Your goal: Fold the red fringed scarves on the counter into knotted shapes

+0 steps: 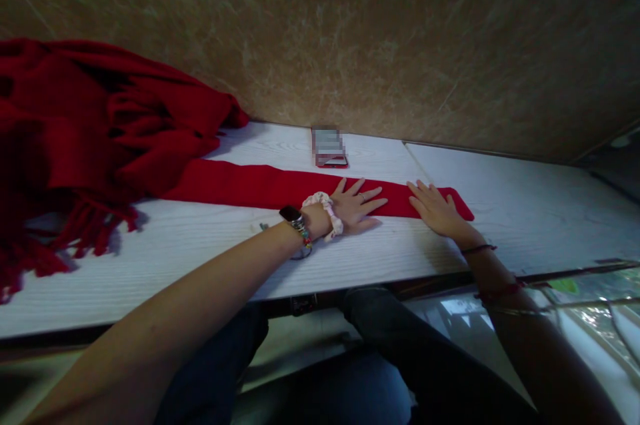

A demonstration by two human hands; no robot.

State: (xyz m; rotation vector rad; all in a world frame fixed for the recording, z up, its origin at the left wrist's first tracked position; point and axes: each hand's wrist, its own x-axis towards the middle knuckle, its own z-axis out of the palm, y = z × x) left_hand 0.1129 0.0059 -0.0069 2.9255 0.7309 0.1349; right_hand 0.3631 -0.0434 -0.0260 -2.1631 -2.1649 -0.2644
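Fingers (373, 194) spread wide on left hand (351, 210), slightly parted on right hand (439, 213), touch one red strip (250, 185).

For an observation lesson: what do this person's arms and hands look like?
No sleeves show. The left hand has a ring; its wrist, a pale scrunchie, dark-faced watch and colourful beads. The right arm has a dark cord and reddish band.
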